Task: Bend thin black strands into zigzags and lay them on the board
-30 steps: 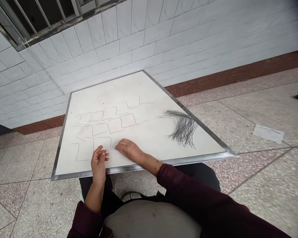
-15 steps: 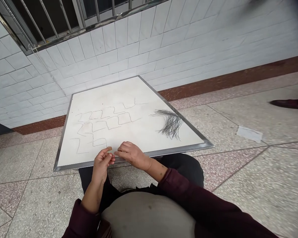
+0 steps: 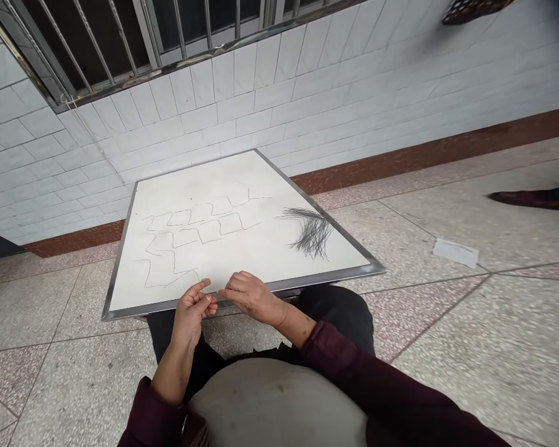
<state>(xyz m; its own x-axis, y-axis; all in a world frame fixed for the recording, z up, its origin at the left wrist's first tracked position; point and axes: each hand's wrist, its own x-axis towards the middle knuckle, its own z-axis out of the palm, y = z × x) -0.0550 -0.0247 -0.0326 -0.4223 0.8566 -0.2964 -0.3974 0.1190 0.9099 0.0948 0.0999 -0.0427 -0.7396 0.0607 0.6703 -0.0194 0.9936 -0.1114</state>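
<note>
My left hand [image 3: 194, 305] is closed in a pinch above the near edge of the white board [image 3: 205, 174]. A thin bent black wire [image 3: 181, 277] reaches up and left from its fingertips. Close beside it on the right, my right hand [image 3: 249, 297] has its fingers pressed together, seemingly on the other end of the same wire; the fine end between the hands is hard to see. Several bent wires [image 3: 209, 242] in step-like shapes lie in rows on the board's left and middle. A loose bundle of dark wires [image 3: 312, 233] lies on the right side.
The board has a grey metal rim [image 3: 372, 266] and sits over my knees, its far edge near a white tiled wall [image 3: 190, 118]. A barred window [image 3: 97, 43] is above. A white paper piece [image 3: 455, 252] and another person's shoe [image 3: 531, 198] are on the floor.
My view has shifted slightly, and a patterned dark object now shows at the top right. The bent wire at my left hand sits lower and tilted differently. Both hands stay close together.
</note>
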